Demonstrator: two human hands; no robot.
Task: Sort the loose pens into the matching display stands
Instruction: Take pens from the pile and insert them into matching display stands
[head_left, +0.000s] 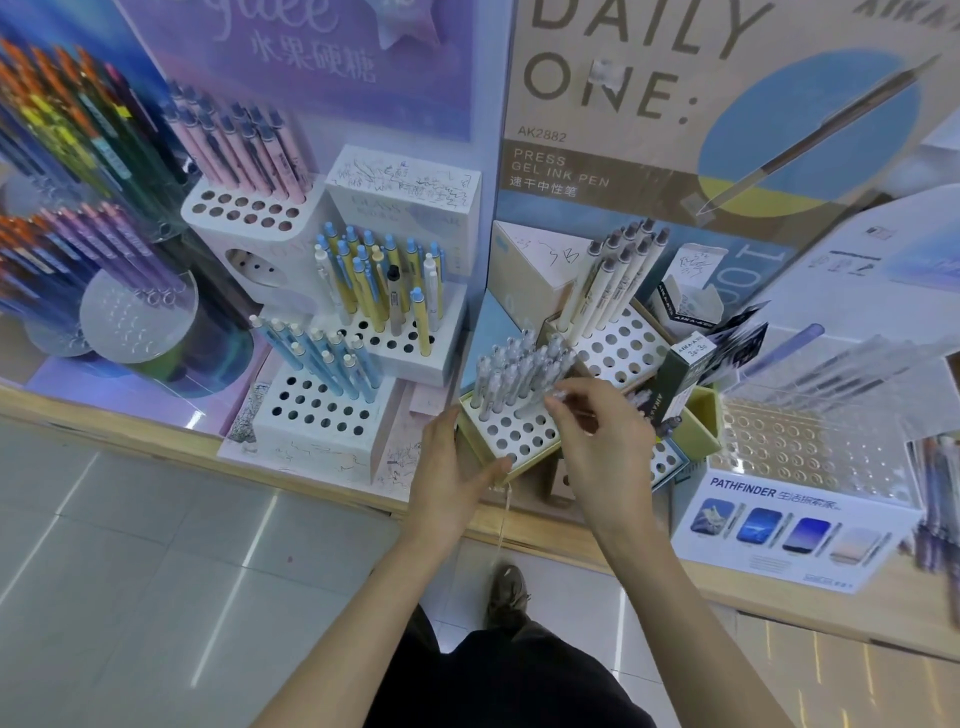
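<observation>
A yellow-walled stand with a white holed top (511, 434) sits at the shelf's front edge, its back rows filled with clear grey pens (511, 371). My left hand (449, 475) rests against the stand's left front corner, fingers spread along its wall. My right hand (605, 426) hovers over the stand's right side and pinches a clear pen (558, 397) between thumb and fingers, just above the holes. Behind, a second stand (621, 348) carries cream pens with grey caps (621, 270).
To the left stand white holed blocks with blue pens (322, 358), yellow-and-blue pens (384, 280) and pink pens (244, 150). A clear acrylic holed stand (800, 447) over a PATHFINDER card sits at right. The wooden shelf edge (322, 483) runs in front; tiled floor below.
</observation>
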